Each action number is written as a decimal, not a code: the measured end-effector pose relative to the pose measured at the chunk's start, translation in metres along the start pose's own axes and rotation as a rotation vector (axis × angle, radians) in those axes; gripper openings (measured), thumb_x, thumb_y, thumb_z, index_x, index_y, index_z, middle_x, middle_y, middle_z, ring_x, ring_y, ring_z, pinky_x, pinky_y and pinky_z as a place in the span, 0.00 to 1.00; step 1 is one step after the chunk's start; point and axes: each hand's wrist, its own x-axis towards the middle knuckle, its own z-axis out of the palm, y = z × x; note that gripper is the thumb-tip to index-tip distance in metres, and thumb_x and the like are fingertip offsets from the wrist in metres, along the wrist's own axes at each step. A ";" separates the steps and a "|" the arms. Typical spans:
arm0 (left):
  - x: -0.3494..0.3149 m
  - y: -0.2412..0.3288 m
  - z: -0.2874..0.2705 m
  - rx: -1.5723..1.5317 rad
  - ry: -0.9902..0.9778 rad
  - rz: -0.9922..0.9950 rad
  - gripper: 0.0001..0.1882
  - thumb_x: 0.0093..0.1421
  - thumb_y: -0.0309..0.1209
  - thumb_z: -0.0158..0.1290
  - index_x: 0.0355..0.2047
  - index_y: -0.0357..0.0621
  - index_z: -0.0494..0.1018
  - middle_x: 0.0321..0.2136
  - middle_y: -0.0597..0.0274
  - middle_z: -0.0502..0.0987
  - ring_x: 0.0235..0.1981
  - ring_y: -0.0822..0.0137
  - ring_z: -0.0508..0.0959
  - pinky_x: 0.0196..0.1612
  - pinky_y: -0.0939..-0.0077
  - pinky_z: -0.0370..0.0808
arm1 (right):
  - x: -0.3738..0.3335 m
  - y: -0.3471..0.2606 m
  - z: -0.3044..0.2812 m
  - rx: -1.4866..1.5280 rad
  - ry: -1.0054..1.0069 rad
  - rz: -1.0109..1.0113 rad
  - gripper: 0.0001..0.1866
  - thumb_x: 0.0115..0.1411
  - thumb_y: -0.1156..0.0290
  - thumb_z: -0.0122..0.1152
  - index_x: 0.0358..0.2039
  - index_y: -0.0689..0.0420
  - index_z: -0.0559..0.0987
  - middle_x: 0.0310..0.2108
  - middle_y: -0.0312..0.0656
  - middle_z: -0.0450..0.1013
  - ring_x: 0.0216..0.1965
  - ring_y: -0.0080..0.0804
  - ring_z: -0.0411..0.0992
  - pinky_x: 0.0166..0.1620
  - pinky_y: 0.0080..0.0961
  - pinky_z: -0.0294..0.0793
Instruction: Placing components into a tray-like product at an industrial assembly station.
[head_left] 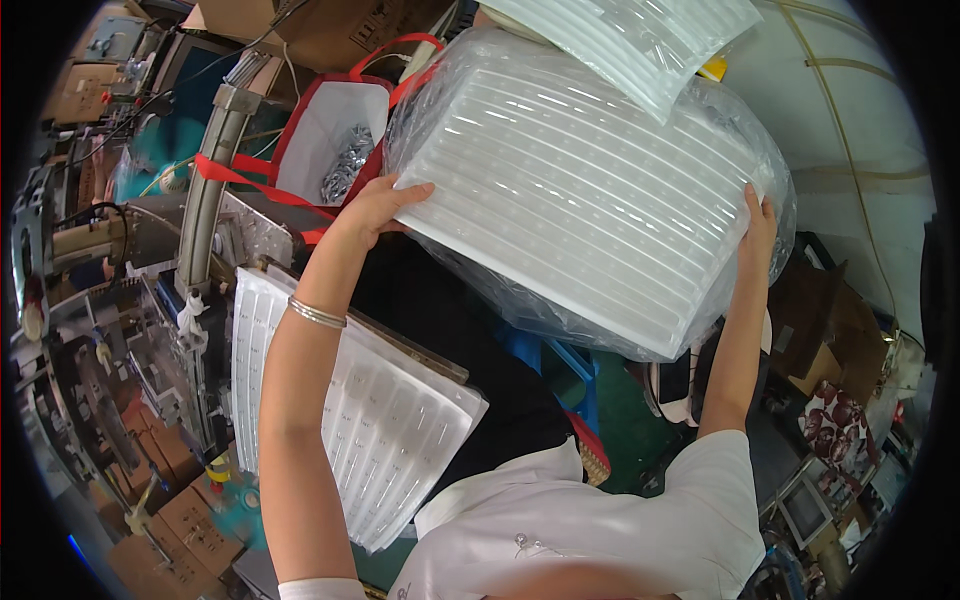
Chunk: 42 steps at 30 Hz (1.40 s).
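Observation:
A large translucent white plastic tray (580, 200) with long parallel ridges lies in front of me, over a clear plastic bag (490, 285). My left hand (382, 208) pinches its near left corner, thumb on top and fingers underneath. On the right edge my right hand (758, 228) grips the same tray, with its fingertips at the rim. Whether a single tray or a stack is in my hands, I cannot tell. Below my left forearm rests a pile of similar ribbed trays (390, 430), with small dark marks along the rows.
Another ribbed sheet (645, 45) overlaps the far edge. A red-handled bag (330, 140) holding shiny metal pieces (350, 165) stands at the left, beside a metal machine post (208, 190). Cardboard boxes (815, 320) sit at the right, and a blue stool (570, 375) shows below the tray.

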 end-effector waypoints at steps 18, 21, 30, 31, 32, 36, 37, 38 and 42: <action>-0.183 -0.020 0.026 -0.129 -0.032 0.143 0.23 0.52 0.38 0.59 0.44 0.36 0.70 0.35 0.58 0.77 0.32 0.68 0.77 0.27 0.77 0.72 | -0.122 -0.097 -0.090 -0.136 -0.001 -0.248 0.22 0.55 0.65 0.64 0.46 0.64 0.73 0.39 0.39 0.73 0.38 0.25 0.71 0.43 0.20 0.69; -0.217 -0.034 0.029 -0.184 -0.038 0.249 0.23 0.53 0.38 0.58 0.43 0.35 0.70 0.34 0.55 0.78 0.32 0.67 0.78 0.29 0.74 0.73 | -0.139 -0.132 -0.108 -0.178 -0.014 -0.282 0.21 0.57 0.65 0.61 0.47 0.64 0.72 0.40 0.41 0.73 0.39 0.27 0.71 0.43 0.23 0.70; -0.346 -0.121 -0.004 -0.467 0.147 0.565 0.25 0.52 0.36 0.58 0.46 0.32 0.69 0.40 0.53 0.75 0.41 0.64 0.75 0.46 0.73 0.69 | -0.171 -0.220 -0.011 -0.126 -0.420 -0.279 0.26 0.60 0.62 0.57 0.54 0.63 0.65 0.51 0.48 0.67 0.49 0.38 0.68 0.51 0.31 0.68; -0.367 -0.142 -0.004 -0.495 0.216 0.646 0.23 0.52 0.36 0.58 0.45 0.33 0.69 0.38 0.54 0.76 0.38 0.66 0.76 0.42 0.74 0.71 | -0.183 -0.225 -0.001 -0.068 -0.502 -0.259 0.26 0.60 0.62 0.57 0.55 0.62 0.65 0.51 0.48 0.66 0.49 0.38 0.68 0.51 0.32 0.68; -0.381 -0.159 -0.003 -0.546 0.269 0.643 0.23 0.53 0.36 0.58 0.45 0.33 0.69 0.38 0.55 0.75 0.39 0.67 0.75 0.43 0.75 0.71 | -0.183 -0.225 0.023 -0.099 -0.521 -0.280 0.26 0.60 0.62 0.57 0.55 0.62 0.65 0.51 0.48 0.66 0.49 0.38 0.68 0.51 0.32 0.68; -0.446 -0.228 0.011 -0.704 0.572 0.543 0.22 0.54 0.35 0.57 0.45 0.34 0.69 0.38 0.58 0.75 0.39 0.70 0.74 0.44 0.76 0.71 | -0.205 -0.211 0.148 -0.094 -0.819 -0.316 0.21 0.61 0.64 0.56 0.52 0.61 0.68 0.46 0.45 0.70 0.45 0.32 0.70 0.47 0.29 0.71; -0.460 -0.243 0.018 -0.745 0.676 0.550 0.21 0.55 0.34 0.57 0.45 0.34 0.69 0.38 0.59 0.75 0.38 0.72 0.74 0.43 0.77 0.71 | -0.219 -0.204 0.181 -0.111 -0.890 -0.304 0.20 0.61 0.65 0.56 0.51 0.61 0.68 0.44 0.44 0.71 0.44 0.30 0.70 0.46 0.27 0.71; -0.475 -0.258 0.031 -0.761 0.707 0.527 0.21 0.55 0.34 0.57 0.45 0.34 0.69 0.38 0.59 0.75 0.38 0.72 0.74 0.43 0.77 0.71 | -0.234 -0.196 0.205 -0.077 -1.017 -0.296 0.19 0.60 0.66 0.57 0.50 0.60 0.69 0.43 0.42 0.72 0.43 0.28 0.70 0.46 0.26 0.71; -0.505 -0.299 0.062 -0.989 0.955 0.492 0.18 0.54 0.30 0.57 0.44 0.34 0.69 0.37 0.60 0.75 0.37 0.74 0.73 0.41 0.81 0.70 | -0.302 -0.164 0.309 -0.135 -1.236 -0.375 0.16 0.59 0.67 0.59 0.45 0.61 0.73 0.40 0.38 0.73 0.39 0.23 0.71 0.43 0.21 0.69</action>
